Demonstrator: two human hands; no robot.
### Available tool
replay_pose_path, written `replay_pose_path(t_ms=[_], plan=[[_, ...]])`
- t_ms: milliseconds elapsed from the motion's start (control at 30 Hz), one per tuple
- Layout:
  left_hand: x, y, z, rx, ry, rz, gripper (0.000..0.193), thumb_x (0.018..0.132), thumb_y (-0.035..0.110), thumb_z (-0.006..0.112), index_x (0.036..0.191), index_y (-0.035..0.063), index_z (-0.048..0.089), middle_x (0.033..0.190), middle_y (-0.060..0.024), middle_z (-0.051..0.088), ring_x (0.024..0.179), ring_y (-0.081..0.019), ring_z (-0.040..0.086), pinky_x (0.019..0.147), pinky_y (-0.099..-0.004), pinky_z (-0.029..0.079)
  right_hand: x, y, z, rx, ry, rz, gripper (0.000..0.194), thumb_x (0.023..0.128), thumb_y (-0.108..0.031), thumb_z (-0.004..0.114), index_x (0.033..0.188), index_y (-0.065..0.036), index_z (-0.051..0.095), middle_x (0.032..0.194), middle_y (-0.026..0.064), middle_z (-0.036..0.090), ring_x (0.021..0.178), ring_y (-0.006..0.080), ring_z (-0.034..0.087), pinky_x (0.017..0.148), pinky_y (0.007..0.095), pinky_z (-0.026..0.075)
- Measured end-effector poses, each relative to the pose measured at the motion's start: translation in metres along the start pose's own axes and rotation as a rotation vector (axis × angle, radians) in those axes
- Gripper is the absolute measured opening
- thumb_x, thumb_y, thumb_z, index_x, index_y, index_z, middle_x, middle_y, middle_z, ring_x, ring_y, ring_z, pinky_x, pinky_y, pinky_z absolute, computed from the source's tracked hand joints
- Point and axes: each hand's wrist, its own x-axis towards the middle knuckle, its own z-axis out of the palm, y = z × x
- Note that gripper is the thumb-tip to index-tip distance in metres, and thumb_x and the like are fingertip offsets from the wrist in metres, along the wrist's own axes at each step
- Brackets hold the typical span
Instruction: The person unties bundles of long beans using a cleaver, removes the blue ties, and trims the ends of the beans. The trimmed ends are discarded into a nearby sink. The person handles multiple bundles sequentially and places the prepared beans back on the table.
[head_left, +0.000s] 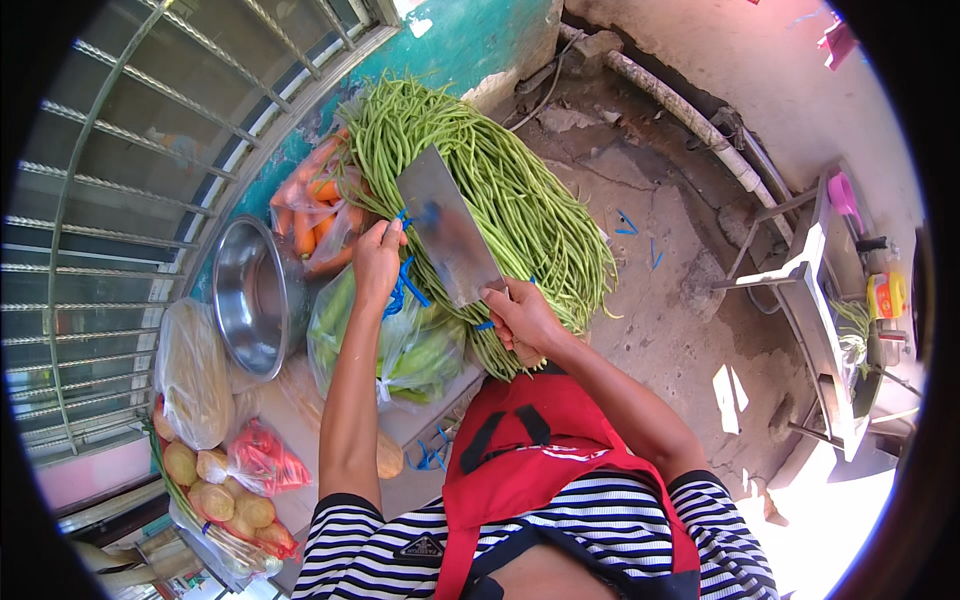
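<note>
A large heap of long green beans (525, 202) lies before me, tied in places with blue string. My right hand (525, 319) grips a cleaver (450, 232) by its handle, the broad steel blade slanting up and left over the beans. At the blade's left edge, my left hand (379, 259) pinches a blue tie (405, 219) between thumb and fingers. Below that hand hangs another loose piece of blue string (401, 289). Part of the beans is hidden behind the blade.
Left of the beans are a bag of carrots (322, 210), a steel basin (251, 296) and a plastic bag of green vegetables (405, 352). Netted potatoes (232, 506) lie lower left. Barred windows (112, 225) line the left; a metal sink (825, 315) stands right. Blue scraps (628, 223) litter the floor.
</note>
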Motion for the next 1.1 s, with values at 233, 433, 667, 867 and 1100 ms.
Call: replay_pose_path(t_ms=[233, 433, 667, 867, 1100], plan=[[-0.006, -0.001, 0.003, -0.012, 0.032, 0.027, 0.038, 0.101, 0.031, 0.056, 0.072, 0.0071, 0.054, 0.059, 0.0051, 0.038, 0.053, -0.0057, 0.033, 0.049, -0.0262, 0.025, 0.022, -0.019, 0.012, -0.07, 0.003, -0.049, 0.025, 0.101, -0.023, 0.053, 0.088, -0.002, 0.049, 0.058, 0.0013, 0.048, 0.041, 0.0109, 0.045, 0.038, 0.0296, 0.042], [-0.002, -0.003, -0.005, -0.058, 0.017, -0.08, 0.038, 0.1, 0.03, 0.056, 0.072, 0.0055, 0.055, 0.06, 0.0014, 0.041, 0.056, -0.0088, 0.037, 0.053, -0.0282, 0.031, 0.029, -0.019, 0.011, -0.043, 0.0, -0.033, 0.021, 0.099, -0.019, 0.052, 0.093, 0.0, 0.052, 0.056, 0.0024, 0.048, 0.04, 0.0128, 0.045, 0.036, 0.0308, 0.039], [-0.009, 0.008, -0.001, 0.041, -0.002, -0.029, 0.038, 0.099, 0.03, 0.056, 0.072, 0.0037, 0.056, 0.061, -0.001, 0.043, 0.059, -0.0107, 0.04, 0.056, -0.0299, 0.034, 0.043, -0.016, 0.014, -0.144, 0.048, -0.116, 0.026, 0.099, -0.021, 0.051, 0.087, 0.002, 0.05, 0.052, 0.006, 0.051, 0.037, 0.016, 0.047, 0.037, 0.0332, 0.042], [-0.009, 0.002, -0.008, -0.053, 0.0, -0.045, 0.038, 0.1, 0.03, 0.056, 0.072, 0.0039, 0.054, 0.061, 0.0011, 0.04, 0.058, -0.0092, 0.037, 0.056, -0.029, 0.032, 0.027, -0.02, 0.023, -0.133, 0.051, -0.086, 0.024, 0.099, -0.02, 0.052, 0.091, 0.002, 0.052, 0.053, 0.0053, 0.051, 0.038, 0.0157, 0.048, 0.036, 0.0329, 0.042], [-0.015, 0.052, -0.042, -0.339, 0.041, 0.149, 0.03, 0.103, 0.029, 0.053, 0.079, 0.0114, 0.053, 0.064, 0.0078, 0.04, 0.053, -0.0018, 0.032, 0.047, -0.0211, 0.025, 0.054, -0.015, 0.035, -0.041, -0.007, -0.06, 0.021, 0.1, -0.02, 0.053, 0.097, 0.0, 0.054, 0.058, 0.0032, 0.048, 0.041, 0.0127, 0.046, 0.037, 0.0309, 0.04]])
